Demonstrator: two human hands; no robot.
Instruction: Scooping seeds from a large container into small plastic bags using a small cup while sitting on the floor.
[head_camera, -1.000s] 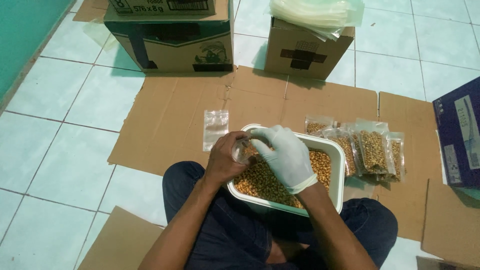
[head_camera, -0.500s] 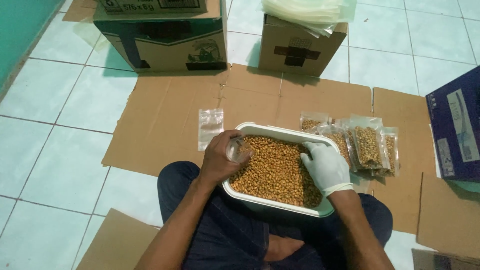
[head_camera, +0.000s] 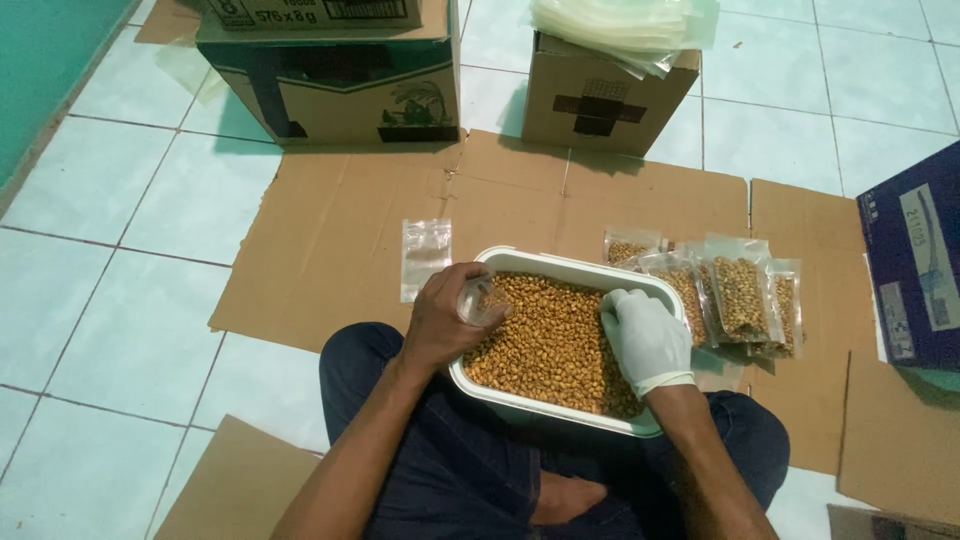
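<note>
Holding one clear pouch (head_camera: 474, 297) – left hand (head_camera: 440, 318), one white tub (head_camera: 528, 264)

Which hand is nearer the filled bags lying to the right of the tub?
Right. The gloved right hand is in the tub at its near-bag edge, beside the filled bags; the bare left hand holds a small clear bag at the tub's far side.
</note>
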